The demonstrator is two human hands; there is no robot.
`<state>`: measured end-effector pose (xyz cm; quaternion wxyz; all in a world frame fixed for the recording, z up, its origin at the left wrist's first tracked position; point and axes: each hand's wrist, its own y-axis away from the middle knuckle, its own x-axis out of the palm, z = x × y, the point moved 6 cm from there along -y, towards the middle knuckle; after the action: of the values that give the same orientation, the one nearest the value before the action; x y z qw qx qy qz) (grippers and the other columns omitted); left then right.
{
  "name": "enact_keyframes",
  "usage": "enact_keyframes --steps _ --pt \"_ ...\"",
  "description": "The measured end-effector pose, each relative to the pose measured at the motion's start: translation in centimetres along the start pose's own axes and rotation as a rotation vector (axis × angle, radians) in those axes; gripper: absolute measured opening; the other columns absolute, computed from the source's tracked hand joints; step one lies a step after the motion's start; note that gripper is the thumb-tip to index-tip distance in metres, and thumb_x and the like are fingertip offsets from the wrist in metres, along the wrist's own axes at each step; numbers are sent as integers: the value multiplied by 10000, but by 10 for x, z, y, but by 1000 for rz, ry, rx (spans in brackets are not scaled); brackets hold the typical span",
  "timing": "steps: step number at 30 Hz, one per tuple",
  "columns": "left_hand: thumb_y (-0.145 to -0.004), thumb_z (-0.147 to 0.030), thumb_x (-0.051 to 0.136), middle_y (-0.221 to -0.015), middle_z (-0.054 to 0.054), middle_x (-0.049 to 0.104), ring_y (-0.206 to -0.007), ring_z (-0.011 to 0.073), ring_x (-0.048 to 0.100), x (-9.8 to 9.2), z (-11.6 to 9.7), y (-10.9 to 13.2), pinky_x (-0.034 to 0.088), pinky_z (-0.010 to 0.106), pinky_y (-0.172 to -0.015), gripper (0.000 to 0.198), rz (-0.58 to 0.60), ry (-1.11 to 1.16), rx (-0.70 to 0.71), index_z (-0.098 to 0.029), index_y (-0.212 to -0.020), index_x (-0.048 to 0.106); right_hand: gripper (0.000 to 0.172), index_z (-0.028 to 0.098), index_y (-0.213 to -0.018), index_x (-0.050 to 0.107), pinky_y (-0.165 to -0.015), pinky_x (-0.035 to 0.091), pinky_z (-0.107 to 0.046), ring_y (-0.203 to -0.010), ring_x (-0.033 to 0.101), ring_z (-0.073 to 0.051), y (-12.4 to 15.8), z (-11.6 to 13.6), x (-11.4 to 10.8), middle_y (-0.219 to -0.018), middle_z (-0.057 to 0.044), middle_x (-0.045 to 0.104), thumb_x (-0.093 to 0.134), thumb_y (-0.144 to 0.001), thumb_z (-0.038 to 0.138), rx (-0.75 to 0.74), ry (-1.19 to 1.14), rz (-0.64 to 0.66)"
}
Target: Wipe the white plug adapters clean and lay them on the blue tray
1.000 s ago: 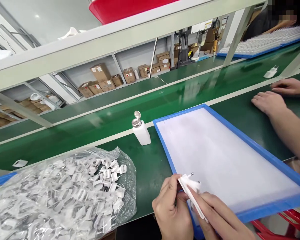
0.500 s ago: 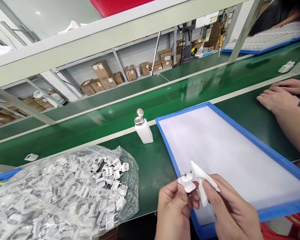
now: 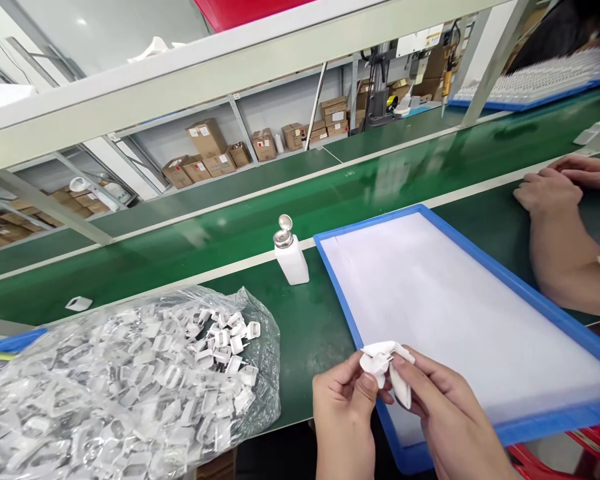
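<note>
My left hand point(image 3: 347, 407) pinches a small white plug piece point(image 3: 375, 368) between thumb and fingers, its pins pointing toward the right. My right hand point(image 3: 445, 413) is closed on a folded white cloth point(image 3: 401, 387), which touches the plug and partly covers its top. Both hands are at the near left edge of a blue-rimmed tray point(image 3: 347, 310) with a white lining. To their left lies a clear plastic bag point(image 3: 267, 373) full of similar white plug pieces. A white pump bottle point(image 3: 293, 261) with its metal lid raised stands between bag and tray.
Another person's hands point(image 3: 550, 190) rest on the bench at the right. A white piece point(image 3: 79, 304) lies on the green belt at left. Farther off are a tray of white parts point(image 3: 555, 80) and shelved cardboard boxes point(image 3: 207, 138). A slanted frame beam point(image 3: 230, 63) crosses above.
The cloth has come over onto the plug and now lies against its pins, and my hands are closer together. The other person's hands and forearm have shifted slightly.
</note>
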<state>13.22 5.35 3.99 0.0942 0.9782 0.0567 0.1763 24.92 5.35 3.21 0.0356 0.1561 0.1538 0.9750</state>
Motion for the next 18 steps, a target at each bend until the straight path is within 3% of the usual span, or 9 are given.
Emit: enact_keyframes --steps 3,8,10,13,16,18 --pt "-875 -219 683 -800 45 751 -707 173 670 -7 -9 2 537 244 -649 172 -100 -283 209 -176 -975 816 305 201 -939 777 -688 551 -230 -746 608 -158 4 -22 -2 -829 -33 669 818 -797 468 146 -237 -63" --pt "-864 46 547 -929 50 775 -852 179 725 -2 -36 17 591 256 -762 451 -200 -646 890 -202 -1191 734 298 199 -984 825 -537 533 -239 -611 626 -160 12 -39 9 -747 -57 706 844 -780 415 163 -407 24" --pt "-863 79 539 -943 63 772 -879 184 723 -1 -41 19 601 268 -777 516 -200 -712 1022 -191 -1278 684 309 202 -1003 828 -560 562 -270 -632 667 -192 14 -42 8 -744 -71 727 838 -787 423 181 -427 48" --pt "-887 67 495 -996 78 765 -920 181 721 -3 -43 9 600 244 -758 482 -198 -787 964 -181 -1256 681 271 211 -952 838 -607 601 -310 -663 716 -229 12 -42 -7 -773 -84 762 865 -755 395 213 -423 24" --pt "-911 -36 567 -978 70 762 -931 204 716 7 -31 -23 599 275 -782 312 -79 -866 642 -181 -1144 715 243 217 -812 832 -629 638 -356 -693 747 -275 5 -32 -38 -808 -92 784 921 -646 371 145 -383 -171" --pt "-910 -132 643 -1003 80 762 -946 237 711 29 -18 -47 592 335 -837 253 60 -898 458 -175 -1150 711 258 222 -765 817 -642 655 -368 -760 762 -304 2 -19 -57 -853 -93 792 940 -583 356 59 -369 -319"
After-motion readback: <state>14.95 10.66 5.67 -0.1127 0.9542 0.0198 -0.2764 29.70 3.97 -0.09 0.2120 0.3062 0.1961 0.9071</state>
